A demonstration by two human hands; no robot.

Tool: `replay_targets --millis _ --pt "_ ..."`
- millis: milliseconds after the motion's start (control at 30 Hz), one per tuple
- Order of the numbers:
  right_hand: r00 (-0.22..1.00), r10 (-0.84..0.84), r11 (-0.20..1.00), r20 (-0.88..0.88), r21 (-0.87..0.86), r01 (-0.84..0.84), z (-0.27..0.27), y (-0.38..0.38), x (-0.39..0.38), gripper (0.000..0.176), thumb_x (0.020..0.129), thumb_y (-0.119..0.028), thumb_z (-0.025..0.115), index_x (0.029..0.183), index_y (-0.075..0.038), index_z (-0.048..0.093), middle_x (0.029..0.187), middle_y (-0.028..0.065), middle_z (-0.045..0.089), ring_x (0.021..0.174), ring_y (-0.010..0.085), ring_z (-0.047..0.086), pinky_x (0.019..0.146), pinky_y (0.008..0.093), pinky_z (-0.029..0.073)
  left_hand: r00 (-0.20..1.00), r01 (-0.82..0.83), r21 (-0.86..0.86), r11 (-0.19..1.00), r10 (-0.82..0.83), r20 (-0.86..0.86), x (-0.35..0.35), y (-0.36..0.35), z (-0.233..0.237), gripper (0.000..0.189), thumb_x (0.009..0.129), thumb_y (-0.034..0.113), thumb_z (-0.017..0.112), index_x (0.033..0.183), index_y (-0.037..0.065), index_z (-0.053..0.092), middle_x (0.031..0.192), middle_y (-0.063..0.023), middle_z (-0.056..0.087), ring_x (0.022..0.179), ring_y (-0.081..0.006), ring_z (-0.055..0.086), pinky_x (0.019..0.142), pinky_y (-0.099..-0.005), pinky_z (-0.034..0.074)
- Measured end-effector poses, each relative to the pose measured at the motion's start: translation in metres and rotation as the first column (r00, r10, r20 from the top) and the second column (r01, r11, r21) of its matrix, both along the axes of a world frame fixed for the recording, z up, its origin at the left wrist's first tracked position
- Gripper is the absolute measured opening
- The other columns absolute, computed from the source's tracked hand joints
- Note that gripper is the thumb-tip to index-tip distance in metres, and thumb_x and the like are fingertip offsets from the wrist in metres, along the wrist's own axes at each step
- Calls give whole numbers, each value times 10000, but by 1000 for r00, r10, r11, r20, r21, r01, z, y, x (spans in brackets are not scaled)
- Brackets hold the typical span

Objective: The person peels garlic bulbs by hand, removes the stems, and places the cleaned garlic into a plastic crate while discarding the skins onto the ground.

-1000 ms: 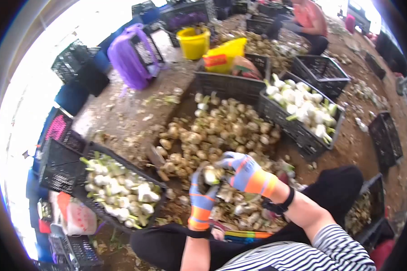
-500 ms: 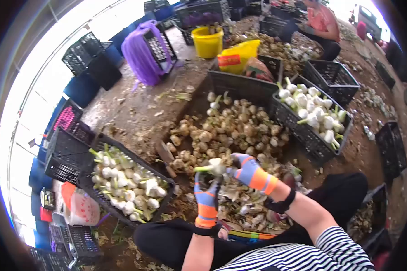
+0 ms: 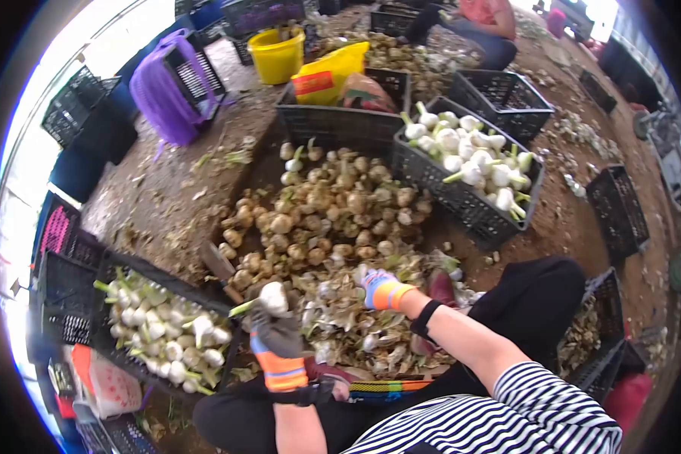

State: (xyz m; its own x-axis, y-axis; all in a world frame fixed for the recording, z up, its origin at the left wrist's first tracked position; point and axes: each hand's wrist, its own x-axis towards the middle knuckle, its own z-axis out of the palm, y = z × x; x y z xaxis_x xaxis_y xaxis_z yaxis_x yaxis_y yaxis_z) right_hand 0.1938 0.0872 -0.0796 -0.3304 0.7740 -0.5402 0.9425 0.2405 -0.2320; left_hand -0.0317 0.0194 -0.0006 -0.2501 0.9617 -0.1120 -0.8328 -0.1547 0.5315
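Observation:
My left hand (image 3: 278,340), in a grey, blue and orange glove, is closed around a garlic bulb (image 3: 274,298). The bulb is white, its green stem pointing left, close to the corner of the left crate. Over a heap of loose garlic skins (image 3: 356,314) is my right hand (image 3: 383,289), gloved the same way. Its fingers look drawn together; a pale bit shows at their tips, too small to name. Beyond both hands lies a pile of unpeeled, brownish garlic bulbs (image 3: 337,200).
Clean white garlic fills a black crate (image 3: 231,321) at left and another black crate (image 3: 461,204) at right. A third crate (image 3: 340,125) holds a yellow bag (image 3: 333,72). A yellow bucket (image 3: 276,57) and purple netting (image 3: 163,94) stand behind. Another person (image 3: 492,30) sits at the far right.
My hands have moved apart: the left went left and down with the garlic bulb, the right came off the bulb to above the skins. The whole view has shifted.

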Motion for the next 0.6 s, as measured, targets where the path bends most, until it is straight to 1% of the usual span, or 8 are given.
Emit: replay_targets --millis 133,200,267,333,400,467,533,600 --pt "767 -531 735 -360 254 628 -68 24 39 393 762 -181 545 1149 -137 603 1189 175 558 1077 354 559 914 424 458 879 -233 119 965 157 450 -89 9 36 535 899 261 579 1284 -55 383 1326 -217 446 1180 -310 499 979 -457 465" --pt "746 -626 744 -226 112 659 -53 56 57 417 775 -160 558 1192 -163 571 1221 185 540 1103 341 550 919 410 464 932 -336 273 901 276 234 -95 5 73 620 911 315 562 1329 -65 308 1383 -257 358 1224 -338 456 991 -412 467" --pt "808 -585 804 -63 83 589 -70 74 58 378 782 -158 559 1158 -158 601 1240 180 544 1118 317 553 935 405 458 986 -146 358 922 107 127 -99 7 71 596 919 322 551 1310 -73 336 1347 -246 400 1196 -337 475 994 -410 464" --pt "738 -665 746 -110 -80 661 -122 97 73 394 783 -154 563 1176 -161 593 1248 173 546 1122 307 554 945 400 453 975 -219 97 971 214 61 -77 15 53 491 907 299 569 1263 -11 437 1296 -196 480 1186 -291 484 951 -356 465" --pt "567 -777 607 -272 -88 790 -96 82 63 476 770 -151 620 1240 -139 547 1243 148 570 1070 243 595 945 358 453 985 22 50 998 -13 -172 -69 25 -7 439 926 302 539 1256 24 454 1187 -155 540 1056 -239 545 840 -308 491" --pt "209 -703 513 -680 -281 811 -49 59 45 505 763 -87 649 1253 -78 525 1144 132 624 1000 209 611 921 325 460 943 58 -121 991 -94 -318 -2 21 10 430 933 319 524 1265 52 460 1095 -113 557 955 -201 556 775 -299 489" --pt "-281 -394 700 -875 -484 525 -39 43 17 469 764 4 645 1216 -24 525 1111 105 620 1000 171 583 911 308 456 872 112 -344 932 -259 -416 32 18 10 458 928 355 522 1287 80 452 1110 -77 549 967 -190 550 802 -328 492" --pt "-303 -373 780 -877 -473 410 18 18 -18 464 749 90 591 1198 -11 530 1163 63 575 1088 146 529 959 295 412 921 222 -378 899 -320 -221 51 21 -1 497 927 414 512 1303 97 441 1103 -41 565 958 -178 564 812 -360 494"
